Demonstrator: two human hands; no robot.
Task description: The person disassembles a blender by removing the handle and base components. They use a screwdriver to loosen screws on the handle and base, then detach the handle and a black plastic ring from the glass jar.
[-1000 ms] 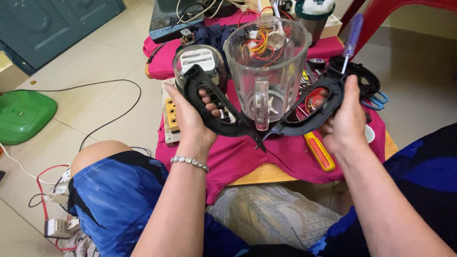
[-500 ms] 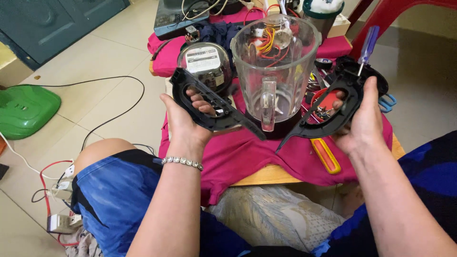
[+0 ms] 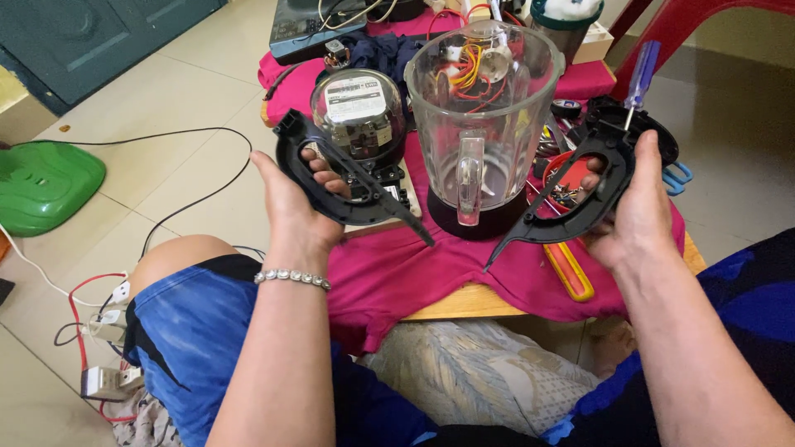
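Labels and packages on the worktable.
White rectangular label plate (image 3: 354, 93) inside the round glass-domed meter (image 3: 358, 116), left of the blender jar; small cream box (image 3: 593, 43) at the far edge.

I see my left hand (image 3: 291, 203) mid-left and right hand (image 3: 642, 203) mid-right, both raised, fingers curled closed, forearms angling inward.

Head camera looks steeply down (close in) over a low table (image 3: 464, 302)
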